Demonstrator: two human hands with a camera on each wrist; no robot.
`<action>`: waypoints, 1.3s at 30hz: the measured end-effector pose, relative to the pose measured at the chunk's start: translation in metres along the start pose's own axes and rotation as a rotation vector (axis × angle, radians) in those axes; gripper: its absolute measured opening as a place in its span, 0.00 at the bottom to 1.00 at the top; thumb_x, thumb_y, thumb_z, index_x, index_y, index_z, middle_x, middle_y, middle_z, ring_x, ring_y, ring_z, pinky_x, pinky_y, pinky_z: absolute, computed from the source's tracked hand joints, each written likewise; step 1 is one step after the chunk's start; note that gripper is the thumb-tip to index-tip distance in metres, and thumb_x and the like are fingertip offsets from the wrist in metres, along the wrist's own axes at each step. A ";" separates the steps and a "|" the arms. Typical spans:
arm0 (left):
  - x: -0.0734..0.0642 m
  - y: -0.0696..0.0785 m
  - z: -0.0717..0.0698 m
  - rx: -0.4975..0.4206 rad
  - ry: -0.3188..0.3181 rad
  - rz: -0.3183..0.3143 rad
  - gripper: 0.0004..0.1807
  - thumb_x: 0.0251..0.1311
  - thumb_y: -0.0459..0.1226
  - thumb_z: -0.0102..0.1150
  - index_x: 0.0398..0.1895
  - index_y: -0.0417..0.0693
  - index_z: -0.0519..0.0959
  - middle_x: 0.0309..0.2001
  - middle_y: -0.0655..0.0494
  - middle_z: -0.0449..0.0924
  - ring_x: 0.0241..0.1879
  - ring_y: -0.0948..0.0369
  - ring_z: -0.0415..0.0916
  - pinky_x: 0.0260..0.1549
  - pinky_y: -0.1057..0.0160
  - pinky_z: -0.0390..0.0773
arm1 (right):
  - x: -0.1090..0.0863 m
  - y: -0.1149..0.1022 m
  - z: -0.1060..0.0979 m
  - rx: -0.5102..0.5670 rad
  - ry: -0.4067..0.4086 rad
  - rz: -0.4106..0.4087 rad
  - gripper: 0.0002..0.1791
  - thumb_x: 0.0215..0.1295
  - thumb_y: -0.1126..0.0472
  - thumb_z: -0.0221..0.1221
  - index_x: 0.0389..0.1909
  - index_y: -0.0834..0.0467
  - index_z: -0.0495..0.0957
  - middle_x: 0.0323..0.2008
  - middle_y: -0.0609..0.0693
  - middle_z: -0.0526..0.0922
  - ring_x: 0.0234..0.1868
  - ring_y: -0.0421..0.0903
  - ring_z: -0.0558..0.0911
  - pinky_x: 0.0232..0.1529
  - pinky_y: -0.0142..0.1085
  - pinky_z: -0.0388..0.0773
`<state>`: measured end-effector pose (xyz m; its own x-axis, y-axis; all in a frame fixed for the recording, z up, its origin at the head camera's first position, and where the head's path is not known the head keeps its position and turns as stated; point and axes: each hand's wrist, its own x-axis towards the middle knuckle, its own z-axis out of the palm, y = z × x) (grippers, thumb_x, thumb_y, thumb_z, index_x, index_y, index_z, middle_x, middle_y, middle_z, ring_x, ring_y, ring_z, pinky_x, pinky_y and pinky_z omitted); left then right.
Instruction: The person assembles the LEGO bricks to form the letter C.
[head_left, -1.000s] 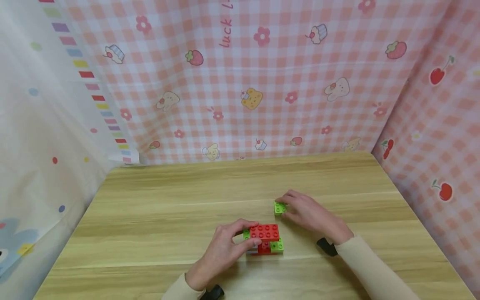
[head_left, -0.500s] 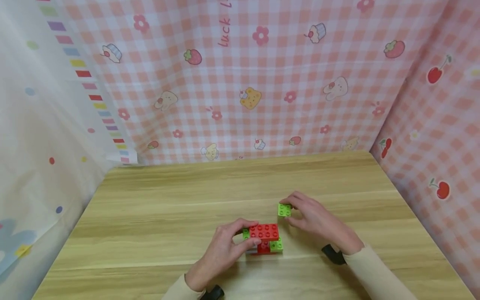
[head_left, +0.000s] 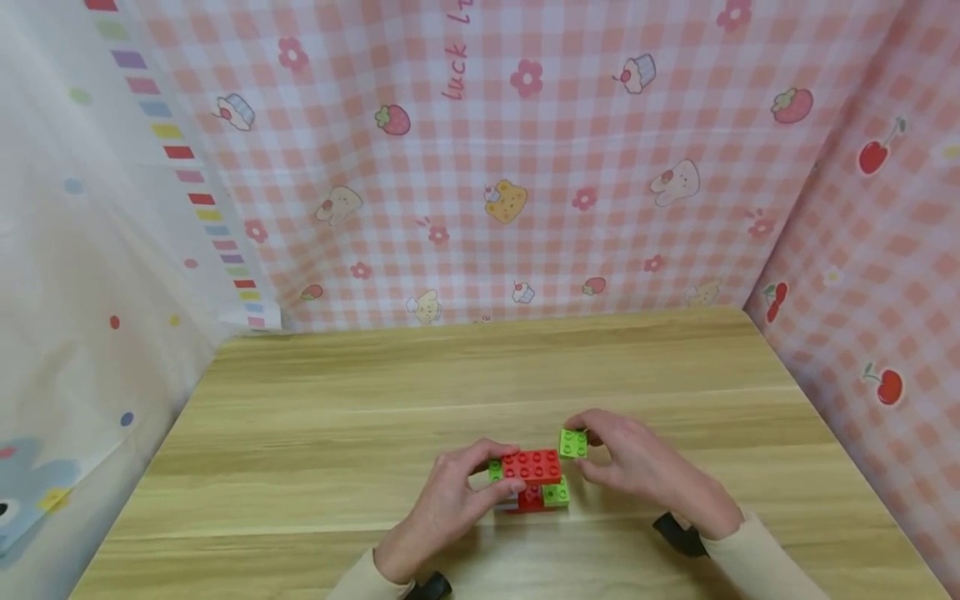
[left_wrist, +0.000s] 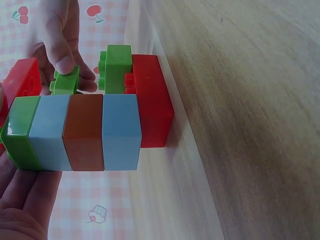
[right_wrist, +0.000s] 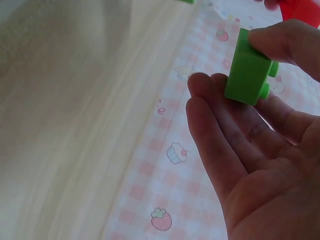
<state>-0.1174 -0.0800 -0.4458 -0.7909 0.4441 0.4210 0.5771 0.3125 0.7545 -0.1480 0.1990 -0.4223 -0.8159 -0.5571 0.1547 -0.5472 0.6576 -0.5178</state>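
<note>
A small brick structure stands on the wooden table. Its base is a long red brick with a green brick on its right end. On the left end rises a column of light blue, brown, light blue and green bricks. Across the top lies a red eight-stud brick, overhanging to the right. My left hand grips this top brick at its left end, thumb in front. Just behind the structure, my right hand pinches a small green four-stud brick between thumb and fingers, studs up.
The wood-grain table extends around the structure. A pink checked cloth hangs behind it, with more patterned cloth at both sides. Black wrist straps show below the cream sleeves.
My right hand has drawn the green brick back toward me and slightly right, closer to the structure. My left hand stays at the top red brick.
</note>
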 end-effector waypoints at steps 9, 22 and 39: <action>-0.001 0.000 0.002 0.000 0.015 -0.028 0.17 0.63 0.40 0.72 0.53 0.44 0.83 0.47 0.53 0.89 0.47 0.59 0.86 0.50 0.58 0.86 | -0.008 -0.005 0.007 0.029 -0.017 -0.054 0.23 0.62 0.63 0.72 0.58 0.58 0.79 0.51 0.50 0.84 0.46 0.45 0.84 0.47 0.41 0.86; -0.002 0.000 0.000 0.006 0.007 -0.043 0.18 0.64 0.41 0.71 0.54 0.45 0.83 0.48 0.53 0.89 0.48 0.59 0.86 0.50 0.56 0.86 | -0.010 -0.013 0.011 0.202 -0.070 -0.048 0.22 0.63 0.64 0.71 0.57 0.57 0.79 0.51 0.49 0.84 0.45 0.42 0.85 0.46 0.40 0.87; 0.001 0.000 -0.001 0.022 -0.011 -0.014 0.17 0.65 0.43 0.70 0.53 0.45 0.82 0.48 0.53 0.89 0.48 0.59 0.86 0.51 0.57 0.86 | -0.010 -0.013 0.016 0.555 -0.099 0.070 0.19 0.63 0.68 0.68 0.55 0.62 0.80 0.49 0.54 0.85 0.44 0.42 0.87 0.45 0.33 0.87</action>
<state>-0.1183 -0.0807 -0.4446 -0.7968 0.4490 0.4044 0.5703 0.3375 0.7489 -0.1294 0.1881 -0.4310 -0.8109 -0.5839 0.0385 -0.2905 0.3446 -0.8926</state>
